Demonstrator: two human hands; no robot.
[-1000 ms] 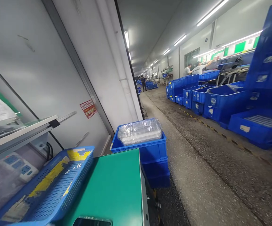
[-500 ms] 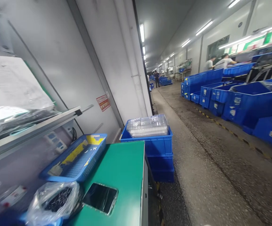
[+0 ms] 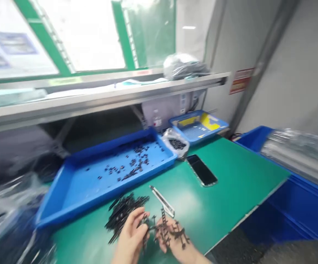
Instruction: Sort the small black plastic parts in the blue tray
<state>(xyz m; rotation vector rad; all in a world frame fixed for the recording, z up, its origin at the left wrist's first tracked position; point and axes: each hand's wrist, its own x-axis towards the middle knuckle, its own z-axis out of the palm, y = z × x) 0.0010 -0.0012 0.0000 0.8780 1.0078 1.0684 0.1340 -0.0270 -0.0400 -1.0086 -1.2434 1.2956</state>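
Green bench point(image 3: 230, 194) at a workstation: a person's left hand point(image 3: 131, 236) and right hand point(image 3: 174, 238) hold a branched black runner point(image 3: 166, 229) over the bench's near side. Left fingers point(image 3: 141, 216) pinch the runner, while blur hides whether the right fingers are closed on it or spread beneath it. Just beside the hands lie a heap of black runners point(image 3: 124, 214) and a utility knife point(image 3: 161, 201). Beyond sit a blue tray point(image 3: 106, 194) scattered with small black pieces, a phone point(image 3: 201, 169), a plastic bag point(image 3: 176, 143) of black parts and a blue basket point(image 3: 199, 126), below a metal shelf point(image 3: 104, 97).
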